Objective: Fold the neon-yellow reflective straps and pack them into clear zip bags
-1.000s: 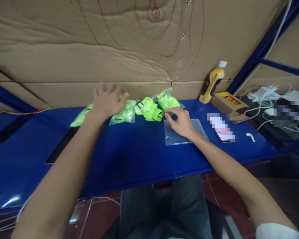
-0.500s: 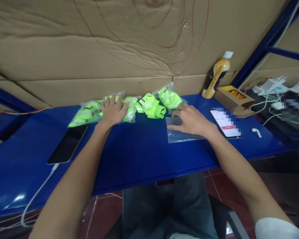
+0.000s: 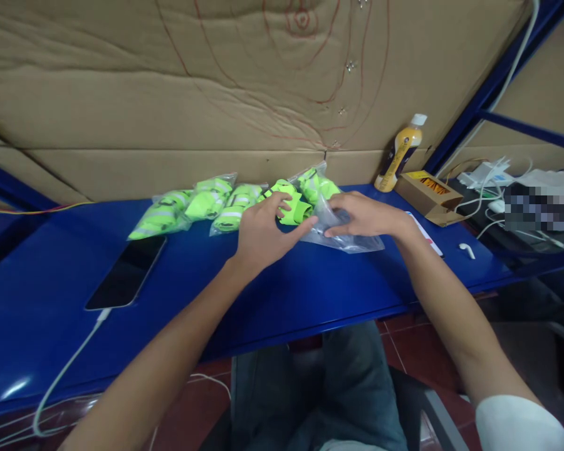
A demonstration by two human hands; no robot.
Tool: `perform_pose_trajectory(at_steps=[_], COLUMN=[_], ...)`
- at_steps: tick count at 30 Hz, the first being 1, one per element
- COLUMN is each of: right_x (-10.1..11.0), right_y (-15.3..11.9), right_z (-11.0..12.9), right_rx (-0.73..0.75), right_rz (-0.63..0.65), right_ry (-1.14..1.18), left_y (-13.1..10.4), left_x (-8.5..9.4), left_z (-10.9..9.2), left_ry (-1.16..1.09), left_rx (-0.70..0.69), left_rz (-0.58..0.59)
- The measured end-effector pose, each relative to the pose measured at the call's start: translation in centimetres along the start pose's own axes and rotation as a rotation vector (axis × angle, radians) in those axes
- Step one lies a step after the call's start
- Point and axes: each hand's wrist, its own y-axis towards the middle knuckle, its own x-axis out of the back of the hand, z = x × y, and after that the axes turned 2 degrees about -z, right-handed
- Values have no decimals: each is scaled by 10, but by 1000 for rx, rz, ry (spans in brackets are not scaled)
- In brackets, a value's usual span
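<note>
Lying flat, clear bag (image 3: 352, 238) runs left-right between left hand (image 3: 263, 235) and right hand (image 3: 364, 216).

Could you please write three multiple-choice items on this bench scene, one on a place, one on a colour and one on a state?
1. Where does the dark phone lie?
A. On the blue bench, left of the hands
B. Inside the cardboard box
C. On the person's lap

2. What colour is the rolled fabric beside the left hand?
A. Red
B. Neon yellow-green
C. Black

3. How is the clear plastic bag being handled?
A. It lies flat and untouched
B. It hangs from the wall
C. Both hands hold it

Answers:
1. A, the phone rests on the blue bench with a white cable leading from it.
2. B, it matches the bagged rolls lined up along the cardboard wall.
3. C, the left hand pinches its near edge and the right hand grips the top.
</note>
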Motion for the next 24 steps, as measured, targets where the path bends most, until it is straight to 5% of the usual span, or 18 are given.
perform_pose_trajectory(at_steps=[5,9,12,16,19,21,24], right_x=[11,-4,-19,-27,-28,-28,-29], right_y=[13,26,34,35,34,34,35], right_z=[25,8,-8,-10,-7,-5,-1], right_rx=[199,-28,-188,-192,-89,-50,-101], right_rz=[-417,-732,-644,-390,-361,-402,-471], right_ry=[60,311,792,1277,1378,1375,1365], left_y=[2,17,24,28,30,29,21], left_x=[-6,11,22,25,24,27,37], left_z=[2,27,39,47,50,46,27], left_ry=[-576,-790,-828,-806,-716,-525,-43], left_rx=[225,272,296,292,331,320,55], left_rz=[183,36,-30,-86,-163,-323,-482])
